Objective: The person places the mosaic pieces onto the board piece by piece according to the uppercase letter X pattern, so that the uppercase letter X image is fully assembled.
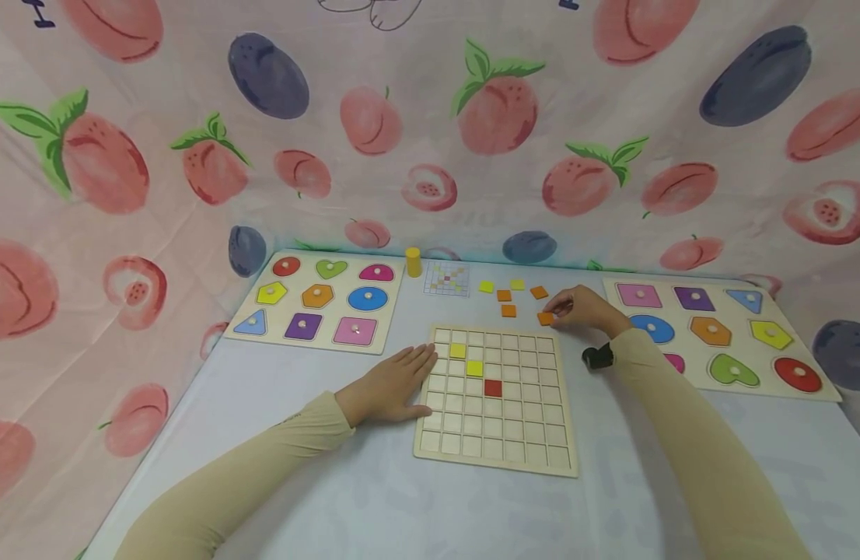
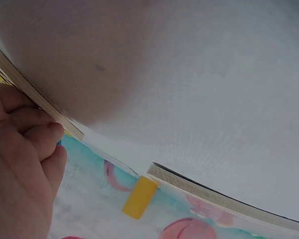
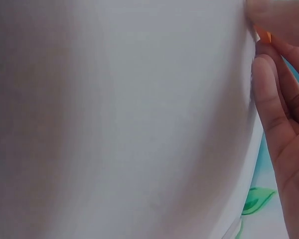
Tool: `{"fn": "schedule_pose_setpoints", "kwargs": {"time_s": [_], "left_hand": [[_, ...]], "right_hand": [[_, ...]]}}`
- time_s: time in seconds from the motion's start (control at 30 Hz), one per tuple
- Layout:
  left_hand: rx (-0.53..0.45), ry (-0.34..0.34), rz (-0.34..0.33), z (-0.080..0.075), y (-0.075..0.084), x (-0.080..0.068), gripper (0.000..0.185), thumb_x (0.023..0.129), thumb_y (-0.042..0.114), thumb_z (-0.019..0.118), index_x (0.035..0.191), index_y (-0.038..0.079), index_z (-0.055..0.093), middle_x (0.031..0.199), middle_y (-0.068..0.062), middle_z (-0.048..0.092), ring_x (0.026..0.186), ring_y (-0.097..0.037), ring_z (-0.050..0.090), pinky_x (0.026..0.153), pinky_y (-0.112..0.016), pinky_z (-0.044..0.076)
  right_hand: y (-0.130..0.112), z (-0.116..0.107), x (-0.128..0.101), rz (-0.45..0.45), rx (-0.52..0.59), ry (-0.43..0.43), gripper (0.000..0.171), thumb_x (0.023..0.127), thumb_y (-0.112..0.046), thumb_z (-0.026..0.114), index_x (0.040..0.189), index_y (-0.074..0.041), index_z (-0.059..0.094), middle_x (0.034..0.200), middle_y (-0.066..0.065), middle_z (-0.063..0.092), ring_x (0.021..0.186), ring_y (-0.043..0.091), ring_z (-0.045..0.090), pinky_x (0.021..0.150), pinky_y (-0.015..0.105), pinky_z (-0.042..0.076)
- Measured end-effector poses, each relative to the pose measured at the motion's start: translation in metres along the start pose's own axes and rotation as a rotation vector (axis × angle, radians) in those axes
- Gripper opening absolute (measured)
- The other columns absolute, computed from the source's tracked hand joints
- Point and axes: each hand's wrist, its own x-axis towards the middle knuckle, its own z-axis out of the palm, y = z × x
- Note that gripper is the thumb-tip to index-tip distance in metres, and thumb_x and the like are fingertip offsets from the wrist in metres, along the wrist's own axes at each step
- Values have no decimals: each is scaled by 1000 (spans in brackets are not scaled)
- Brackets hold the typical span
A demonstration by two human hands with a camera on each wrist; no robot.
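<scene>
A wooden grid board [image 1: 496, 464] lies on the white table, with two yellow square tiles and one red tile [image 1: 493, 388] in its cells on a diagonal. My left hand [image 1: 391, 385] rests on the board's left edge, fingers straight. Beyond the board's far right corner, my right hand [image 1: 577, 309] pinches an orange square tile [image 1: 545, 319] between thumb and fingers. In the right wrist view a sliver of that orange tile [image 3: 262, 34] shows at the fingertips. Loose orange tiles [image 1: 508, 311] and yellow tiles [image 1: 486, 287] lie left of this hand.
Knobbed shape-puzzle boards stand flat on both sides, one at the left [image 1: 332, 303] and one at the right [image 1: 738, 330], partly behind my right forearm. A yellow cylinder [image 1: 413, 262] and a printed pattern card [image 1: 447, 278] sit at the back, before the fruit-print cloth [image 1: 430, 140].
</scene>
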Motion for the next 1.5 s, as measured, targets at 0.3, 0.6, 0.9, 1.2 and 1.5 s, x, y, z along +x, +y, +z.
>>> {"fn": "schedule_pose_setpoints", "kwargs": {"time_s": [0.3, 0.6, 0.9, 1.2, 1.5], "left_hand": [[-2, 4, -3, 3, -1, 1, 86, 90, 60, 43, 150, 3, 19, 158, -11, 17, 147, -23, 17, 121, -36, 18], [-3, 1, 0, 2, 0, 1, 86, 90, 59, 44, 149, 2, 19, 158, -12, 17, 147, -24, 16, 121, -36, 17], [17, 0, -1, 3, 0, 1, 86, 90, 60, 43, 150, 3, 18, 158, -11, 16, 147, -23, 16, 121, -36, 17], [2, -8, -6, 1, 0, 1, 87, 90, 60, 44, 150, 3, 18, 159, -11, 16, 147, -23, 16, 121, -36, 17], [7, -2, -7, 4, -1, 2, 87, 90, 60, 43, 150, 4, 18, 159, -10, 16, 148, -23, 15, 121, -35, 17]], "right_hand": [[-1, -1, -2, 20, 43, -6, 31, 74, -5, 76, 102, 5, 68, 101, 22, 69, 80, 9, 62, 71, 19, 53], [-2, -3, -5, -27, 46, 7, 27, 75, -4, 75, 100, 5, 68, 92, 18, 69, 73, 4, 58, 67, 17, 51], [-23, 1, -19, -60, 98, 25, 27, 74, -7, 77, 97, 3, 68, 84, 12, 67, 71, 7, 57, 66, 18, 51], [-47, 17, -35, -97, 125, -39, 25, 75, -8, 77, 97, 1, 68, 83, 11, 66, 73, 11, 58, 67, 21, 52], [-59, 31, -43, -132, 115, -65, 23, 75, -9, 77, 94, 0, 68, 81, 11, 66, 71, 9, 57, 66, 21, 51]]}}
